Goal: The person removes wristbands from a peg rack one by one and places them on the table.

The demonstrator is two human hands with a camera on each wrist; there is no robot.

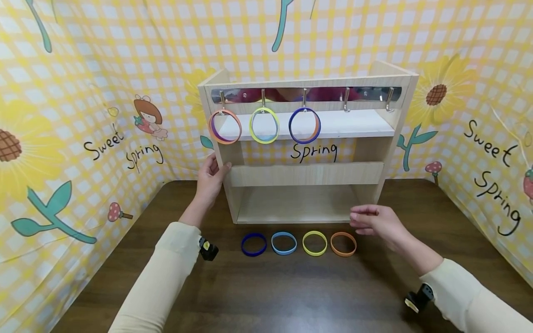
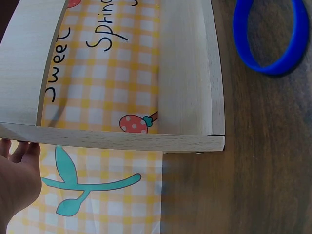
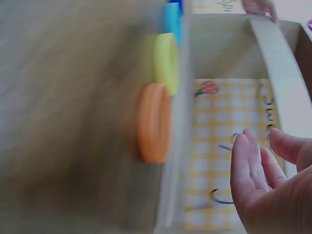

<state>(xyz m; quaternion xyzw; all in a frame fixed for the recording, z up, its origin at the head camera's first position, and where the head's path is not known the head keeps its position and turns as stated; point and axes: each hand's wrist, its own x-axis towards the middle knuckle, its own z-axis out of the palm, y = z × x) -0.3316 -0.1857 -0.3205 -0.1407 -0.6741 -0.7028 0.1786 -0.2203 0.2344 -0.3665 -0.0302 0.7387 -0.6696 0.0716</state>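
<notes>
My left hand (image 1: pixel 209 181) holds the left side panel of a small wooden shelf (image 1: pixel 308 175), thumb at the front edge and fingers on the outer side. My right hand (image 1: pixel 381 224), with nothing in it, hovers by the shelf's lower right, fingers extended. Before the shelf lie a dark blue wristband (image 1: pixel 254 253), a light blue wristband (image 1: pixel 284 252), a yellow wristband (image 1: pixel 314 254) and an orange wristband (image 1: pixel 343 254), in a row. From the hooks hang an orange-and-purple ring (image 1: pixel 240 132), a yellow-and-light-blue ring (image 1: pixel 277 132) and a dark-blue-and-orange ring (image 1: pixel 291 132).
A shiny metal hook strip (image 1: pixel 283 95) runs along the shelf's top front. Its two right-hand hooks (image 1: pixel 346 102) carry no rings. The shelf stands on a dark wooden table (image 1: pixel 291 296), with a yellow checked cloth (image 1: pixel 233 32) behind and at both sides.
</notes>
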